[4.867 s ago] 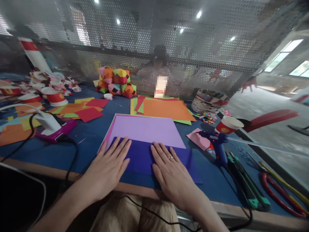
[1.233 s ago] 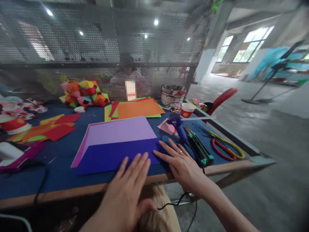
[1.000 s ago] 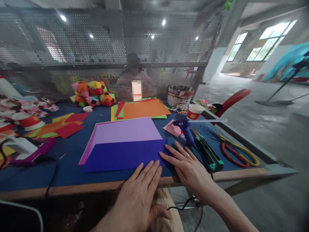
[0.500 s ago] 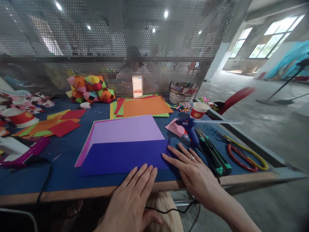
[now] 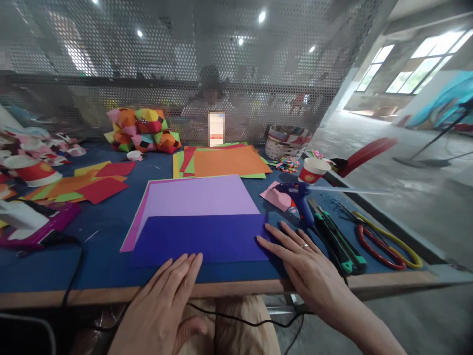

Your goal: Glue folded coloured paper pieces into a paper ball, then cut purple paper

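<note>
A dark blue sheet of paper (image 5: 207, 239) with a straight upper edge lies near the table's front edge. It covers the lower part of a lilac sheet (image 5: 201, 197), and a magenta sheet (image 5: 135, 231) shows along the left side. My left hand (image 5: 158, 296) rests its outstretched fingertips on the front edge of the blue sheet, left of its middle. At the sheet's right end, my right hand (image 5: 306, 261) lies with fingers spread, fingertips touching or just beside the paper. A ring is on one finger. Neither hand grasps anything.
Right of my hands lie a blue glue gun (image 5: 301, 202), cutter knives (image 5: 338, 241) and red-and-yellow-handled scissors (image 5: 384, 244). Behind are coloured sheets (image 5: 231, 161), a paper cup (image 5: 313, 170) and a woven basket (image 5: 286, 140). A purple device (image 5: 55, 227) with a cord stands left.
My left hand has slid left along the front edge of the blue paper. The right hand stays at its right end. The whole view has shifted slightly.
</note>
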Motion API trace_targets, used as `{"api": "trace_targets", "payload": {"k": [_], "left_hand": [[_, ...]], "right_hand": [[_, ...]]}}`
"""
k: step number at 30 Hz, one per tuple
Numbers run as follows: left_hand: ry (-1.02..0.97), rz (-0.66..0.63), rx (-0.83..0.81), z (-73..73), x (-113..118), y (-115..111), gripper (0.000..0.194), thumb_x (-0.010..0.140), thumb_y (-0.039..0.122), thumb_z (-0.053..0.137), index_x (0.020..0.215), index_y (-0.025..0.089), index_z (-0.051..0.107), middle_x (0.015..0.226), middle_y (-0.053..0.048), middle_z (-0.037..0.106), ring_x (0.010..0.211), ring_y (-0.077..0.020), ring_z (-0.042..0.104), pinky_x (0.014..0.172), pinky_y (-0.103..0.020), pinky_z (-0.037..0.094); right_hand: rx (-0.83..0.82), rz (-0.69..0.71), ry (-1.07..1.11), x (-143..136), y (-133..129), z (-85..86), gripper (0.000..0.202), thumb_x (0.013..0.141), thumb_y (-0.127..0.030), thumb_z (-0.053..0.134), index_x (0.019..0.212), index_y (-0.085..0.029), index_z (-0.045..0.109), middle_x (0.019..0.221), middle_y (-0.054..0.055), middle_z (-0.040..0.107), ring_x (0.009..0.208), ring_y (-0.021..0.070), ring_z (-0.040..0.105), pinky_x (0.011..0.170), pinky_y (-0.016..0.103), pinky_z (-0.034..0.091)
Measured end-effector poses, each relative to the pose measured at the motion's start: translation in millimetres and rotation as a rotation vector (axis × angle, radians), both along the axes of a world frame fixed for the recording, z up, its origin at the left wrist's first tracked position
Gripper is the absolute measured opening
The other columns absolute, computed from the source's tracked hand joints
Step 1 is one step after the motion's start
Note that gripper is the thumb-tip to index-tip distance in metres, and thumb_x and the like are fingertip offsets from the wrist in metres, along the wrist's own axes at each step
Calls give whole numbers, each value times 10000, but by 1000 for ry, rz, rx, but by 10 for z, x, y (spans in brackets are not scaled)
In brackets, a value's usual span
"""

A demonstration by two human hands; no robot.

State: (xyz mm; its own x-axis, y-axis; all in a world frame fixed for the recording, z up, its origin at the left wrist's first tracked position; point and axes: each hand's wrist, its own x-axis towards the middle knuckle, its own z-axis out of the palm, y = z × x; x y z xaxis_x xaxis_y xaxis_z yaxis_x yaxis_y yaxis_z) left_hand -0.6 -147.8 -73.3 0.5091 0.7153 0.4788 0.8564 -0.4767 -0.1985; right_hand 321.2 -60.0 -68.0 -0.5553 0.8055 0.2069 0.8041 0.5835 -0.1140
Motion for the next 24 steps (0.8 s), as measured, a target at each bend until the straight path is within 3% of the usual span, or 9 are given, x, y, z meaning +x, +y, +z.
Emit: {"api": "trace_targets", "payload": {"k": [9, 11, 13, 15, 17, 19, 20, 22, 24], "left_hand": [[43, 287, 76, -155, -652, -253, 858, 1027, 655, 281, 1682, 126, 117, 1273, -216, 697, 1167, -371, 688, 1067, -560, 472], [20, 355, 80, -129, -712, -310, 844, 1033, 640, 290, 1678, 115, 146, 1264, -230, 684, 1189, -399, 665, 1101, -615, 421], [-23, 371, 86, -60, -628, -320, 824, 1040, 619, 312, 1668, 100, 189, 1308, -240, 665, 1249, -411, 629, 1133, -624, 381], [-48, 285, 75, 27, -405, -262, 837, 1031, 631, 348, 1656, 87, 225, 1461, -237, 597, 1368, -387, 555, 1178, -563, 357], [-69, 94, 31, 97, -125, -151, 814, 1038, 626, 344, 1633, 74, 275, 1563, -198, 539, 1464, -336, 477, 1198, -486, 360], [-45, -113, -63, 120, 83, -37, 751, 1044, 609, 358, 1597, 100, 360, 1566, -136, 560, 1463, -268, 495, 1171, -409, 406], [-37, -153, -66, 113, 126, 2, 715, 1040, 612, 373, 1562, 128, 429, 1545, -117, 586, 1427, -259, 539, 1145, -408, 433], [-18, -14, -22, 77, 68, 24, 685, 1029, 627, 391, 1487, 140, 538, 1514, -126, 612, 1363, -285, 607, 1077, -435, 486], [-14, 262, 96, 51, -133, -16, 718, 1054, 589, 315, 1384, 27, 615, 1377, -236, 690, 1244, -367, 684, 1028, -532, 506]], "right_hand": [[36, 24, -12, 27, 33, -40, 606, 1022, -150, 320, 1532, -418, 509, 1622, -7, 466, 1530, 304, 387, 1164, 648, 442], [42, 30, -14, 34, 45, -51, 592, 1030, -167, 318, 1533, -414, 507, 1619, 0, 470, 1524, 311, 397, 1152, 660, 449], [42, 38, -18, 44, 54, -57, 589, 1031, -173, 317, 1534, -415, 505, 1615, 2, 474, 1519, 315, 402, 1143, 667, 454], [41, 47, -23, 57, 63, -61, 596, 1025, -170, 321, 1537, -416, 500, 1615, 2, 473, 1518, 316, 403, 1137, 664, 462], [48, 51, -29, 69, 74, -68, 603, 1017, -166, 332, 1541, -415, 496, 1616, 3, 471, 1516, 317, 406, 1135, 658, 468], [61, 56, -33, 78, 84, -79, 603, 1015, -168, 336, 1540, -420, 495, 1613, 1, 475, 1511, 316, 416, 1132, 651, 475], [66, 57, -34, 80, 87, -85, 602, 1017, -171, 336, 1541, -424, 493, 1612, -1, 477, 1509, 314, 419, 1131, 647, 478], [78, 58, -32, 78, 89, -100, 600, 1022, -174, 331, 1540, -434, 490, 1609, -7, 481, 1508, 308, 423, 1126, 641, 486], [97, 55, -26, 74, 87, -115, 606, 1022, -168, 325, 1541, -435, 488, 1608, -8, 482, 1506, 307, 425, 1120, 642, 492]]}}
